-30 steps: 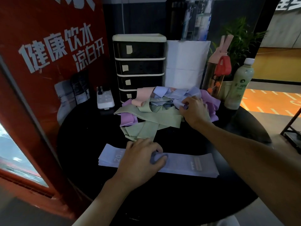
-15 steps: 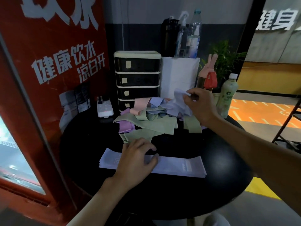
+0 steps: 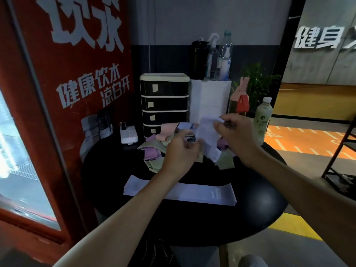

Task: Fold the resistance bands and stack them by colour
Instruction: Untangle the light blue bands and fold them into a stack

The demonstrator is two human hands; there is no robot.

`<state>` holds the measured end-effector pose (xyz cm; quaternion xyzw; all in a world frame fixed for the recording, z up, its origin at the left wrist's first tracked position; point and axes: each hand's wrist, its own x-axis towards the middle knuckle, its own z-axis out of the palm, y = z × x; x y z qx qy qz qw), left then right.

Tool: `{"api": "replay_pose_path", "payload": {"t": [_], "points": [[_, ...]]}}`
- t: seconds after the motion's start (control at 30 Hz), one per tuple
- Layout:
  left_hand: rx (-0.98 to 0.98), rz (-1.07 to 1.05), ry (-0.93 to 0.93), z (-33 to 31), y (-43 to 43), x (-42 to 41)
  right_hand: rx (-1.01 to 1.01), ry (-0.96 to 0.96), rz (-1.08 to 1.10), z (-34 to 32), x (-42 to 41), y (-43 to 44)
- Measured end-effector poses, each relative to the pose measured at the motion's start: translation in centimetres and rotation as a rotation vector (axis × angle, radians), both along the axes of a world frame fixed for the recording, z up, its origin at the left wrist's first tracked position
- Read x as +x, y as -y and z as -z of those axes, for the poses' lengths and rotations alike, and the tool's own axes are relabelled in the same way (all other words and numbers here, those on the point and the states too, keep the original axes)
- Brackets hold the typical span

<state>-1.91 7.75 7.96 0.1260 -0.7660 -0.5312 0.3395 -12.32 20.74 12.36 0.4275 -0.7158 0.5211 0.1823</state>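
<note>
Left hand [image 3: 181, 151]: lifted off stack [image 3: 212, 193], fingers now curled at lower edge of band [image 3: 207, 132]; hold cannot be told. Right hand [image 3: 234, 135]: pinches band's top, raised over pile [image 3: 154, 149] at 12 o'clock. Stack: 6 o'clock. Folding likely due.

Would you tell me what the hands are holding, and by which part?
Right hand pinches the pale blue band by its top end; left hand grips its lower edge.

I hold a pale lavender band [image 3: 208, 132] up over the loose heap [image 3: 152, 151] of green, purple and pink bands. The folded lavender stack [image 3: 204, 193] lies flat nearer me.
</note>
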Motion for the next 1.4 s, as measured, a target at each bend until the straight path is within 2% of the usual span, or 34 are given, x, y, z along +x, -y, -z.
{"api": "replay_pose_path", "payload": {"t": [0.2, 0.43, 0.67, 0.87, 1.07, 1.27, 1.4], "points": [[0.181, 0.051, -0.061, -1.3, -0.7, -0.5, -0.07, 0.105, -0.038, 0.0, 1.9, -0.7], [0.192, -0.03, -0.12, -2.5, 0.0, 0.0, -0.08, 0.191, -0.032, 0.3, 2.4, -0.7], [-0.053, -0.062, -0.14, -3.8, 1.6, 0.3, -0.059, 0.306, -0.067, 1.1, 1.9, 0.0], [-0.335, 0.051, -0.144, -6.2, 2.9, 1.1, -0.028, 0.359, -0.087, 0.8, 1.4, 0.7], [-0.403, 0.156, -0.121, -7.8, 2.8, 1.6, -0.007, 0.414, -0.267, 0.0, 2.2, 1.4], [-0.413, 0.128, -0.162, -8.1, 3.2, 1.4, -0.058, 0.333, -0.163, -0.4, 2.5, 2.0], [-0.397, 0.124, -0.111, -8.2, 3.3, 1.2, -0.068, 0.302, -0.148, -0.8, 2.5, 2.0]]}}
